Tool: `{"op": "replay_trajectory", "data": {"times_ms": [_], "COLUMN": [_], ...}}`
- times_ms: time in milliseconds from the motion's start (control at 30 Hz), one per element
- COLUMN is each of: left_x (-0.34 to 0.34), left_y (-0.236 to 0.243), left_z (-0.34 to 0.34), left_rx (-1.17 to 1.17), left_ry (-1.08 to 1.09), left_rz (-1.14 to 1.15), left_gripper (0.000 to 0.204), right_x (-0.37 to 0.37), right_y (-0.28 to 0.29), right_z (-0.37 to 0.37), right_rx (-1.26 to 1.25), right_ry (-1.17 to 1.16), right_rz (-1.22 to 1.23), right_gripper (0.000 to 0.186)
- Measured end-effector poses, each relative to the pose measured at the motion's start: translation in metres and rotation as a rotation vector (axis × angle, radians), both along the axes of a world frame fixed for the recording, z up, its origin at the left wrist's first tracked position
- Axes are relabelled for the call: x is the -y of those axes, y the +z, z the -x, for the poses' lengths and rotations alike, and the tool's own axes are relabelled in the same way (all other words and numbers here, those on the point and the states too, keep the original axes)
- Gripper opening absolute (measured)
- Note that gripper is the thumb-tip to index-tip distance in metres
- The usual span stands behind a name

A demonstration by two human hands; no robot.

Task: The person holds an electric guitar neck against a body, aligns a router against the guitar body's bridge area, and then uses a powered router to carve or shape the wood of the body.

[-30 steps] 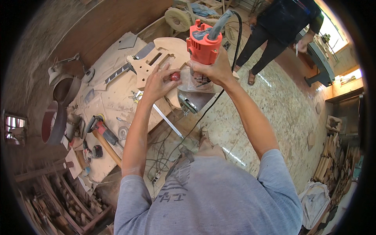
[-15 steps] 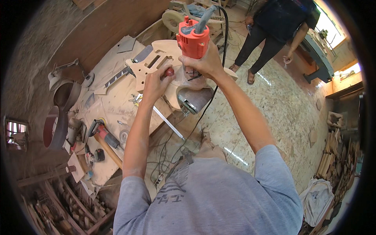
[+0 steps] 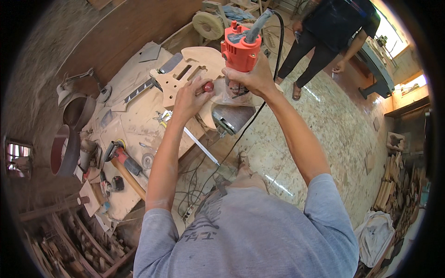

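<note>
A red trim router (image 3: pixel 241 53) stands upright over a pale wooden guitar body (image 3: pixel 204 56), which has cut-out pockets and drilled holes. My right hand (image 3: pixel 255 79) is wrapped round the lower part of the router, just above its clear base. To its left, my left hand (image 3: pixel 189 98) grips a round dark red knob (image 3: pixel 208 86) on the clear base plate. The bit and its contact with the wood are hidden. A dark cylinder with a metal end (image 3: pixel 233 118) sits below the near edge of the body.
A white-and-yellow caliper (image 3: pixel 192 139) juts over the bench edge. On the bench (image 3: pixel 178 150) lie an angle grinder (image 3: pixel 126 158), a cordless tool (image 3: pixel 111 183) and a desk lamp (image 3: pixel 69 92). The black router cable (image 3: pixel 252 121) hangs near my legs. Another person (image 3: pixel 331 39) stands at the far right.
The router has shifted to the right across the guitar body, and both my hands have moved with it. My grips look unchanged.
</note>
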State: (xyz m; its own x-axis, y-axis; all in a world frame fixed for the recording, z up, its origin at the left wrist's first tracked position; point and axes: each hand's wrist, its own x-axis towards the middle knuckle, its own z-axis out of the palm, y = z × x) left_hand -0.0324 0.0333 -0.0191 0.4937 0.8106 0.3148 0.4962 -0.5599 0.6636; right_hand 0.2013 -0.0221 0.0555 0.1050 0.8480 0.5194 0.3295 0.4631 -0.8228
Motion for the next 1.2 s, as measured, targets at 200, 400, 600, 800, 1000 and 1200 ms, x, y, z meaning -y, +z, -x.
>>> {"op": "replay_trajectory", "data": {"times_ms": [200,400,600,800,1000,1200], "left_x": [-0.003,-0.008,-0.007,-0.004,-0.001,-0.005], "left_y": [0.002,0.001,0.005,0.004,0.006,0.001], "left_z": [0.003,0.007,0.01,0.005,0.006,0.007], "left_rx": [-0.001,0.049,0.09,0.128,0.123,0.106], "left_ry": [-0.077,-0.097,-0.027,0.039,-0.017,-0.082], "left_rz": [0.002,0.075,0.107,0.104,0.157,0.066], "left_gripper": [0.046,0.046,0.044,0.042,0.038,0.04], "right_x": [0.009,0.023,0.004,-0.014,-0.006,0.017], "right_y": [-0.005,0.011,0.004,0.001,-0.001,0.006], "right_z": [0.004,0.019,0.023,0.011,0.008,0.018], "right_rx": [-0.055,-0.017,0.092,0.057,0.042,0.008], "right_ry": [-0.043,-0.125,-0.165,-0.04,-0.042,-0.091], "right_rz": [0.101,0.057,-0.077,-0.046,-0.029,0.035], "right_gripper": [0.086,0.091,0.092,0.063,0.056,0.062]}}
